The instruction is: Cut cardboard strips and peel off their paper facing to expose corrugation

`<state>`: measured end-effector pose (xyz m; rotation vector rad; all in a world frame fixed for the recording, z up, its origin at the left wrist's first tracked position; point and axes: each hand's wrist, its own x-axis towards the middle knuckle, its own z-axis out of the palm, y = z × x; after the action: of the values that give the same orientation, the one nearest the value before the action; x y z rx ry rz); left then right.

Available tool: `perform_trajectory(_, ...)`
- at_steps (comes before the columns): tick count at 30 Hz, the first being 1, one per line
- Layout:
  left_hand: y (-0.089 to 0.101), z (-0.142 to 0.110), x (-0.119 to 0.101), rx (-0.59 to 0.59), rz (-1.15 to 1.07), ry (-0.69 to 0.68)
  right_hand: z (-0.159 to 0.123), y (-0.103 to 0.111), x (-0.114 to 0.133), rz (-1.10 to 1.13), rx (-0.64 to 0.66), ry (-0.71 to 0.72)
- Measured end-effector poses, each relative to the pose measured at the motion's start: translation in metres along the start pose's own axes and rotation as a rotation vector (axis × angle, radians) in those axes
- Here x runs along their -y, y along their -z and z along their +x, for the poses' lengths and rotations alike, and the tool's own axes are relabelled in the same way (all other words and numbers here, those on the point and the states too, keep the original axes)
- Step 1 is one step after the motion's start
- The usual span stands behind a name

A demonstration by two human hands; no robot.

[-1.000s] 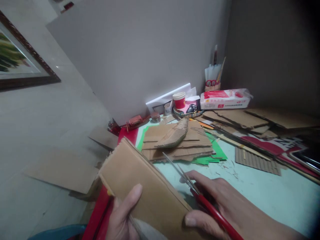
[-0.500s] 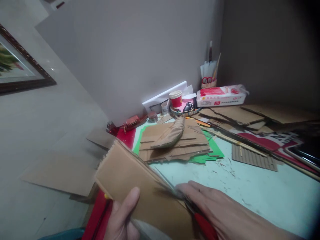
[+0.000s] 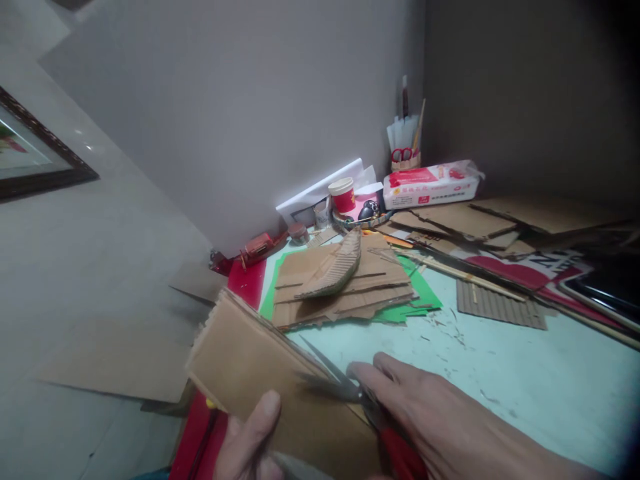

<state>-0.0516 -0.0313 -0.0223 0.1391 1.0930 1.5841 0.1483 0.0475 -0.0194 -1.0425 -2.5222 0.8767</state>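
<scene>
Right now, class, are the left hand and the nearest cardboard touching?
Touching. The head view shows the left hand holding the cardboard, its thumb lying on the upper face.

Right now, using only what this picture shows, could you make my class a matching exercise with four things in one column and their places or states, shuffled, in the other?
Column one
1. Large cardboard piece
2. Red-handled scissors
3. Curved corrugated piece
4. Paper cup

Column two
A. Lying on top of flat cardboard sheets
B. In the right hand, blades apart
C. Red with a pale rim, towards the back of the table
D. Held by the left hand, thumb on top

Right pairs: 1-D, 2-B, 3-A, 4-C
</scene>
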Motion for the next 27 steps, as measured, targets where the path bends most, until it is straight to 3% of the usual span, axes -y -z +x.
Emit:
perform_trajectory(5,0.027,0.018,-0.005,0.535,-0.077,0.055,-0.005,-0.005,-0.005,0.011,-0.075,0.074)
perform_trajectory(8,0.030,0.025,-0.006,0.673,-0.102,0.074,-0.011,-0.010,-0.008,0.044,-0.169,0.098)
perform_trajectory(12,0.026,0.026,-0.005,0.829,-0.073,0.058,-0.013,-0.011,-0.009,0.050,-0.179,0.126)
perform_trajectory(14,0.026,0.024,-0.006,0.802,-0.060,0.064,-0.012,-0.009,-0.008,0.023,-0.145,0.127)
perform_trajectory(19,0.030,0.019,-0.010,0.454,0.034,-0.014,-0.011,-0.004,-0.007,-0.042,-0.091,0.093)
perform_trajectory(21,0.030,0.017,-0.011,0.365,0.067,-0.062,-0.010,-0.006,-0.009,-0.039,-0.074,0.100)
perform_trajectory(27,0.025,0.016,-0.009,0.367,0.062,-0.086,-0.007,-0.015,-0.018,0.047,-0.160,0.155)
